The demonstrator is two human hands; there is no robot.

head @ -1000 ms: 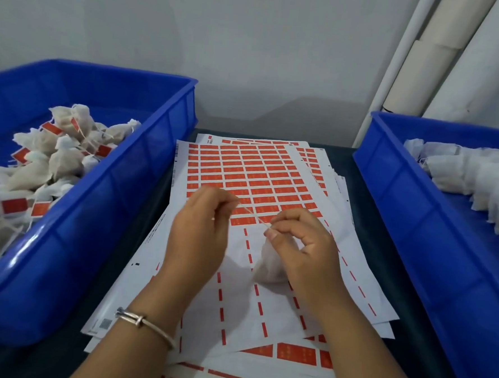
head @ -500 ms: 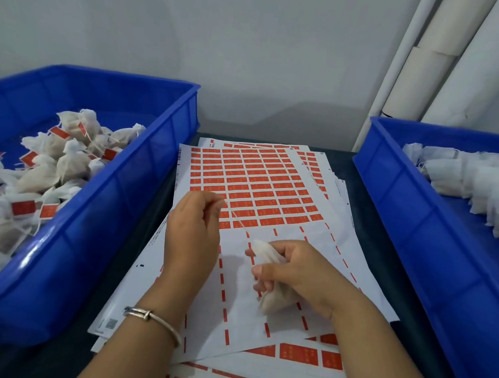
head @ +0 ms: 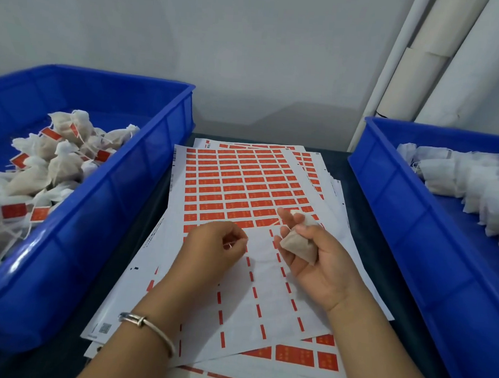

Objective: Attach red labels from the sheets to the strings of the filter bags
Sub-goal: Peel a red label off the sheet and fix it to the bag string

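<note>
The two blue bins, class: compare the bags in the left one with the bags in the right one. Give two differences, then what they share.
The bags in the left bin carry red labels on their strings; the bags in the right bin show none. The left ones lie in a loose, tumbled heap; the right ones sit packed close in rows. Both are small white filter bags in blue plastic bins.

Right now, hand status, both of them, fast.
Left hand: closed, fingertips pinching the string end.
Right hand: closed loosely around a filter bag, index finger extended.
</note>
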